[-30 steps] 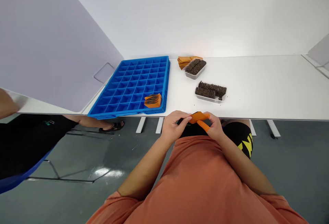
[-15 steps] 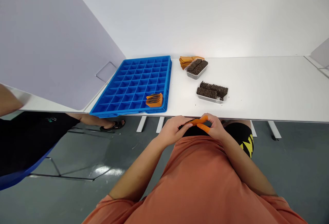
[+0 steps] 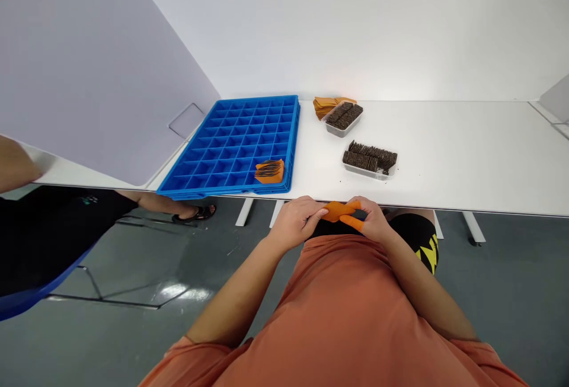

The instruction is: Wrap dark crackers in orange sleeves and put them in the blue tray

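— Hands?
— Left hand (image 3: pixel 296 221) and right hand (image 3: pixel 372 221) close together just below the near edge of the counter (image 3: pixel 466 156), above the lap. Fingers of both pinching a small orange sleeve (image 3: pixel 334 210) between them; orange covers on the right hand's fingertips (image 3: pixel 351 221).
— On the counter?
— Blue compartment tray (image 3: pixel 235 144) to the left, hanging slightly over the near edge. One near-right compartment holding filled orange sleeves (image 3: pixel 269 170). Right of the tray, two clear tubs of dark wafers: far tub (image 3: pixel 343 118) beside a stack of flat orange sleeves (image 3: pixel 323 105), near tub (image 3: pixel 370 159) well apart from the hands.
— Anything else?
— Grey divider panel (image 3: pixel 89 67) at left. Beyond it, another person's arm (image 3: pixel 15 165) and a sandalled foot (image 3: pixel 195 215) on the floor.
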The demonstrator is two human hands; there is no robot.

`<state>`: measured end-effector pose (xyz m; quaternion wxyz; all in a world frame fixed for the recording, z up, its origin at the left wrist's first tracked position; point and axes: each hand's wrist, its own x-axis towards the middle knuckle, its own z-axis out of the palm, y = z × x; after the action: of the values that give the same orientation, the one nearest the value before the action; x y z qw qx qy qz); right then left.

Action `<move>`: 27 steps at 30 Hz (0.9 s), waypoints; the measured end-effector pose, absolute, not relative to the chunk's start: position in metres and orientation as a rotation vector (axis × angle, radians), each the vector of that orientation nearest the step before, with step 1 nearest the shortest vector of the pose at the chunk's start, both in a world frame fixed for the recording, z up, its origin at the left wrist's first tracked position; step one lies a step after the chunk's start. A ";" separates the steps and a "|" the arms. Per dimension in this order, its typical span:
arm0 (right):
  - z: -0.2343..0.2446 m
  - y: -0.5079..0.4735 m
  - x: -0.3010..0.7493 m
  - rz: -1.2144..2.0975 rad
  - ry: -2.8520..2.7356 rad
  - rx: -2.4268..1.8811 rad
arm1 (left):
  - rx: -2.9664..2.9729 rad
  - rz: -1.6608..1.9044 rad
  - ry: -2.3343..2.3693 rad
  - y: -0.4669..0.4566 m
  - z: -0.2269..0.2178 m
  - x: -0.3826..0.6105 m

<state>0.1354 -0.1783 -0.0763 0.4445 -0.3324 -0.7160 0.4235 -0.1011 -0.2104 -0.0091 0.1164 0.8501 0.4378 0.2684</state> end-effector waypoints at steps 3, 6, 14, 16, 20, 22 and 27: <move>-0.076 -0.178 0.134 1.041 -1.788 -0.788 | 2.511 0.838 1.415 -0.207 -0.018 -0.098; -0.078 -0.178 0.132 1.048 -1.777 -0.805 | 2.486 0.838 1.590 -0.205 -0.026 -0.096; -0.078 -0.178 0.133 1.100 -1.729 -0.825 | 2.289 0.710 1.424 -0.204 -0.018 -0.099; -0.077 -0.178 0.133 1.072 -1.764 -0.832 | 2.251 0.695 1.330 -0.204 -0.013 -0.102; -0.075 -0.179 0.132 1.073 -1.777 -0.825 | 2.270 0.687 1.263 -0.205 -0.013 -0.104; -0.076 -0.179 0.132 1.094 -1.761 -0.824 | 2.320 0.710 1.297 -0.207 -0.014 -0.106; -0.083 -0.177 0.133 1.134 -1.679 -0.873 | 2.366 0.875 1.531 -0.207 0.015 -0.133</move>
<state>0.1332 -0.1772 -0.0833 0.4508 -0.3530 -0.6794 0.4588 -0.1331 -0.2074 0.0147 0.0953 0.7981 0.5166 0.2951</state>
